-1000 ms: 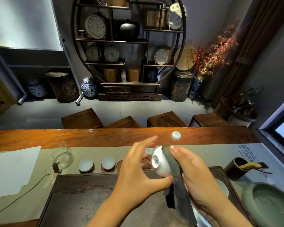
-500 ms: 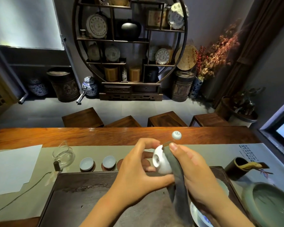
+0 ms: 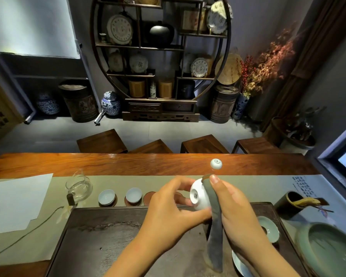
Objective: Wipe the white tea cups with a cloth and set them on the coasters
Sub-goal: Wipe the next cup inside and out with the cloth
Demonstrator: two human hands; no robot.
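Left hand [image 3: 168,208] regripped around cup [image 3: 199,194]

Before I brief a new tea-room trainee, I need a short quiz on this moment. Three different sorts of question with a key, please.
1. True or false: two cups already sit on coasters.
2. What does the right hand hold against the raised cup?
3. The raised cup faces: A upward, B base toward the camera.

Key:
1. True: left cup, second cup.
2. The cloth, under the right hand.
3. B: raised cup, gripped by the left hand.
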